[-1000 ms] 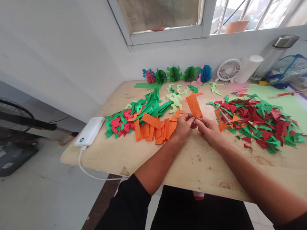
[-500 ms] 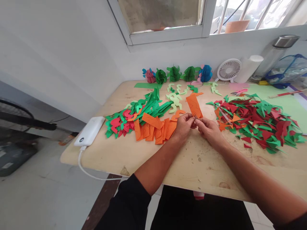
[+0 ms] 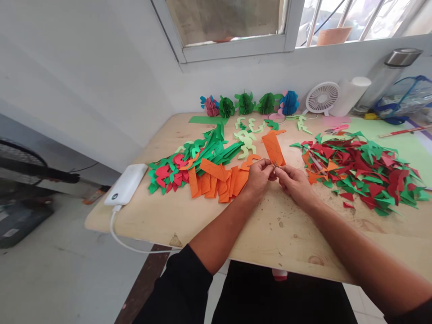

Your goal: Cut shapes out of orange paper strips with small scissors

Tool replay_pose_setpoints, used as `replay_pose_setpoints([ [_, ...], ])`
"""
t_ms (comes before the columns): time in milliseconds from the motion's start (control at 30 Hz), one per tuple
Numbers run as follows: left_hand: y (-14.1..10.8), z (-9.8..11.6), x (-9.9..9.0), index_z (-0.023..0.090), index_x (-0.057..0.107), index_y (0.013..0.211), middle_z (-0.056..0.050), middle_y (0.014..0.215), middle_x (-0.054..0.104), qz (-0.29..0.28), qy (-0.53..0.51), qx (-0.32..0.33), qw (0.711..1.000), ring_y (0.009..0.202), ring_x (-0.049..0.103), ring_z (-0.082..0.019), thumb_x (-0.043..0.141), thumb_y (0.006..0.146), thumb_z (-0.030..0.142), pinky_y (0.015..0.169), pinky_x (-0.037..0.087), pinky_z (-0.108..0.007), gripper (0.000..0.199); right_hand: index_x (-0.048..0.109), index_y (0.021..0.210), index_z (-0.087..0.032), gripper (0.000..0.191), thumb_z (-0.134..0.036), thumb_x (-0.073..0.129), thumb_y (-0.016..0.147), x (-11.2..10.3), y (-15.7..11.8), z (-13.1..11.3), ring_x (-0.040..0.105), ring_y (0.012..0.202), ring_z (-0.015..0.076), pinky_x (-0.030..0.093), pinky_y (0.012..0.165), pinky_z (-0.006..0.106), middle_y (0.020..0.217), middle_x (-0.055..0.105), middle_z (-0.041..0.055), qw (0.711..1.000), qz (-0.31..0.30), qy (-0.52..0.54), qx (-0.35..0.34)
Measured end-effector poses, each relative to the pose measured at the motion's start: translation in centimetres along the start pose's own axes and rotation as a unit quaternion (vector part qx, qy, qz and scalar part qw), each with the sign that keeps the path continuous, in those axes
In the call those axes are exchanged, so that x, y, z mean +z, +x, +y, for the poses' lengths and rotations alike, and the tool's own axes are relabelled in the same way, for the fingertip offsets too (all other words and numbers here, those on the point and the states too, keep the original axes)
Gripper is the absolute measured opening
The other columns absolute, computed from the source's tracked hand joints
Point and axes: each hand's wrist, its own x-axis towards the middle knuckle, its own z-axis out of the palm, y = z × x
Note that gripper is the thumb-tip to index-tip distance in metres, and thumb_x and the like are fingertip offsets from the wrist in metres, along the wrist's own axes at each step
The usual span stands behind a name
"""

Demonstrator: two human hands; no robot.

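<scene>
While both bare hands meet over the pale wooden table [image 3: 209, 225], the left hand [image 3: 259, 177] and right hand [image 3: 292, 182] pinch something small between their fingertips, too tiny to identify. The marked orange paper rectangle [image 3: 272, 147] lies just beyond them, between the fanned orange paper pieces [image 3: 224, 182] and the red-and-green paper scraps [image 3: 367, 173].
</scene>
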Motion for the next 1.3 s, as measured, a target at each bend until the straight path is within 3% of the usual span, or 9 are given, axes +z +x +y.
replay_pose_setpoints([
  [667, -0.03, 0.26, 0.06, 0.015, 0.051, 0.062, 0.004, 0.052, 0.046, 0.007, 0.029, -0.002, 1.000, 0.048, 0.044, -0.005, 0.050, 0.068, 0.006, 0.052, 0.037, -0.020, 0.011, 0.055, 0.069, -0.018, 0.041, -0.058, 0.059, 0.076, 0.02, 0.07, -0.23, 0.030, 0.042, 0.0065, 0.022, 0.039, 0.023, 0.053, 0.043, -0.0055, 1.000, -0.006, -0.004, 0.005],
  [1300, -0.14, 0.26, 0.13, 0.015, 0.051, 0.062, 0.004, 0.056, 0.049, 0.000, 0.007, -0.008, 1.000, 0.049, 0.043, -0.005, 0.054, 0.065, 0.013, 0.054, 0.036, -0.021, 0.004, 0.056, 0.068, -0.017, 0.043, -0.059, 0.059, 0.075, -0.05, -0.10, -0.34, 0.030, 0.040, 0.0059, 0.022, 0.035, 0.021, 0.050, 0.041, -0.0054, 1.000, -0.001, -0.013, 0.001],
])
